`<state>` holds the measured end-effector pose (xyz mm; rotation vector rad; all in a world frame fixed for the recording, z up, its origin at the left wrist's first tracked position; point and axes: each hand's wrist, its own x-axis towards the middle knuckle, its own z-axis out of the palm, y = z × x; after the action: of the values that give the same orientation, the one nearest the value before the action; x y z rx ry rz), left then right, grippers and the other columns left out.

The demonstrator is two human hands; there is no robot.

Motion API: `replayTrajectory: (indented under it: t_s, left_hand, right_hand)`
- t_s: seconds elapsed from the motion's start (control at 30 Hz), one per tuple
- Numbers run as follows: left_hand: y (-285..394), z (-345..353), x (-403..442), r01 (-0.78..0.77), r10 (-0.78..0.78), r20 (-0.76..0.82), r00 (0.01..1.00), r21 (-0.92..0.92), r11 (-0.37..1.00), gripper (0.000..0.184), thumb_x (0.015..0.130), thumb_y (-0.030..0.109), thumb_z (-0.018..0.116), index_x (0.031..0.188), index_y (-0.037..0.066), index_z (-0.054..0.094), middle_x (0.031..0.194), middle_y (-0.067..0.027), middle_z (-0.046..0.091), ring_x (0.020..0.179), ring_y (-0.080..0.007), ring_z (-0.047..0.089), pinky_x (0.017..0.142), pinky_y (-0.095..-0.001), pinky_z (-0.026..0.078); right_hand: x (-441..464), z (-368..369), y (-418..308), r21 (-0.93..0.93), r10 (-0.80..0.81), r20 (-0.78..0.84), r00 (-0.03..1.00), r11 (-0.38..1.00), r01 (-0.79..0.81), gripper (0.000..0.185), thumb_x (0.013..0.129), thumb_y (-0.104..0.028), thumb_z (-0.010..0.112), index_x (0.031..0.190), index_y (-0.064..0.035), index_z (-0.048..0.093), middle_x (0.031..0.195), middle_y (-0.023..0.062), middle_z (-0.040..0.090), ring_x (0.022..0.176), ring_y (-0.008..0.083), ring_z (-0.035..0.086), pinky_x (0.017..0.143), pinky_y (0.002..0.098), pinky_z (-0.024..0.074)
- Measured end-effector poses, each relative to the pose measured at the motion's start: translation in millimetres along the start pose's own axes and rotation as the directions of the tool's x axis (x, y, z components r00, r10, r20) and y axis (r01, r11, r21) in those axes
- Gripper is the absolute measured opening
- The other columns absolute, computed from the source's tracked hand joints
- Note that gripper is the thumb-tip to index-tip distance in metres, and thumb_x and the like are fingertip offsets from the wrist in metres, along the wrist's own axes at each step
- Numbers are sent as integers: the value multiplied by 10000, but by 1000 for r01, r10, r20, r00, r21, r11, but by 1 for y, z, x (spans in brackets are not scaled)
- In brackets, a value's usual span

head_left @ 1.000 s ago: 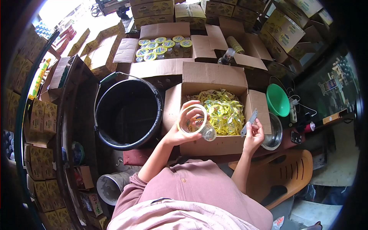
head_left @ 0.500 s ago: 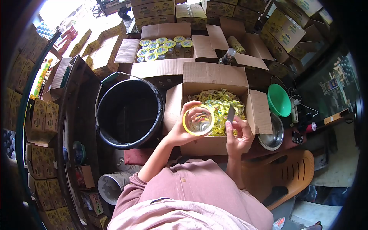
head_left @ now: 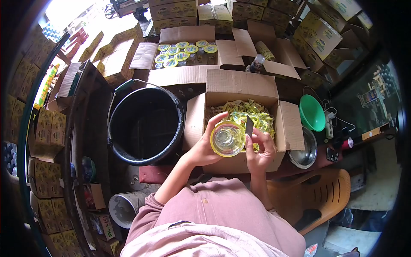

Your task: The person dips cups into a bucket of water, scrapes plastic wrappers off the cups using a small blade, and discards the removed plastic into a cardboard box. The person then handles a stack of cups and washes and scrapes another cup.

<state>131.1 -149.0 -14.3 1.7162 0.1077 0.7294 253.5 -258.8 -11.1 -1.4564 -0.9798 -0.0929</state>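
Observation:
My left hand (head_left: pixel 204 146) is wrapped round a clear plastic cup (head_left: pixel 228 146) with a yellow rim, its round end facing me. Between the thumb and fingers of my right hand (head_left: pixel 260 153) stands a dark flat blade (head_left: pixel 249 125), close against the right side of the cup's rim. Whether blade and rim touch, I cannot tell. Below and beyond both hands is an open cardboard box (head_left: pixel 242 81), filled with crumpled yellow and clear plastic scraps (head_left: pixel 250 112).
A large black bucket (head_left: pixel 112 128) stands left of the box. To the right are a green bowl (head_left: pixel 311 112), a metal bowl (head_left: pixel 314 147) and an orange plastic chair (head_left: pixel 329 192). Behind, an open carton (head_left: pixel 184 76) holds yellow-lidded cups (head_left: pixel 182 56), near a clear bottle (head_left: pixel 257 63).
My left hand has turned the cup and brought it slightly right and down. My right hand has moved left, bringing the blade up to the rim.

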Motion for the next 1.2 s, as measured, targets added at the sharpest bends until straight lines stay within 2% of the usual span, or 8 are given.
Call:
replayTrajectory:
  t_s: [0.17, 0.2, 0.3, 0.4, 0.5, 0.63, 0.8, 1.2]
  left_hand:
    - [-5, -5, -3, -133, 134, 8, 991, 170, 976, 809, 615, 77, 748, 1227, 15, 221, 1160, -124, 399, 1102, -217, 443, 949, -323, 365]
    - [-3, -8, -3, -169, 160, 55, 986, 300, 939, 813, 607, 75, 752, 1218, 6, 221, 1148, -122, 404, 1106, -216, 441, 950, -320, 358]
    - [-10, 0, -6, -71, 78, -98, 992, 70, 995, 654, 586, 117, 763, 1158, 25, 460, 1162, -121, 375, 1130, -228, 359, 946, -321, 351]
    - [-12, -6, -1, -142, 144, -7, 990, 94, 985, 742, 621, 96, 710, 1215, 12, 275, 1145, -125, 431, 1099, -211, 447, 951, -334, 350]
    - [-12, -7, -7, 1, -4, -31, 1000, -104, 995, 685, 631, 84, 653, 1217, 7, 308, 1152, -120, 439, 1100, -208, 445, 952, -331, 350]
    - [-7, -10, -8, -52, 49, -20, 999, -150, 987, 665, 619, 67, 610, 1218, 3, 326, 1122, -108, 461, 1069, -197, 467, 944, -323, 359]
    - [-6, -10, -7, -117, 121, -58, 991, 73, 990, 783, 578, 109, 787, 1209, 9, 334, 1101, -90, 472, 1020, -170, 498, 892, -299, 406]
    - [-11, -11, -7, -116, 116, -23, 993, -17, 993, 724, 574, 111, 786, 1178, 20, 397, 1106, -84, 441, 1029, -175, 494, 898, -307, 403]
  right_hand:
    - [-1, 2, 0, 2, -1, 4, 1000, 1000, 1, 245, 690, 21, 663, 919, -61, 636, 638, 35, 574, 567, 107, 549, 561, 232, 421]
    - [-1, 3, -1, 0, -14, 7, 1000, 1000, 14, 244, 689, 22, 664, 917, -59, 635, 640, 36, 574, 566, 108, 549, 558, 231, 425]
    - [-1, 5, -3, -5, -45, 18, 999, 999, 46, 242, 686, 27, 662, 912, -53, 633, 648, 39, 573, 563, 110, 552, 549, 230, 434]
    - [3, 4, -2, 0, -57, 41, 998, 998, 57, 240, 685, 37, 656, 908, -48, 633, 659, 44, 572, 562, 111, 553, 546, 232, 441]
    - [6, 3, -3, 8, -63, 69, 996, 998, 62, 235, 686, 45, 650, 903, -45, 634, 665, 46, 572, 566, 113, 554, 544, 234, 441]
    - [7, 8, -10, 17, -98, 83, 992, 995, 97, 229, 689, 45, 652, 899, -44, 636, 660, 43, 568, 577, 114, 554, 540, 232, 434]
    - [2, 6, -10, 46, -81, 112, 990, 996, 76, 232, 702, 60, 645, 917, -24, 628, 682, 29, 540, 617, 96, 523, 572, 207, 410]
    - [0, 5, -14, 32, -120, 92, 988, 993, 117, 232, 683, 47, 657, 898, -39, 646, 661, 47, 566, 588, 123, 558, 540, 232, 435]
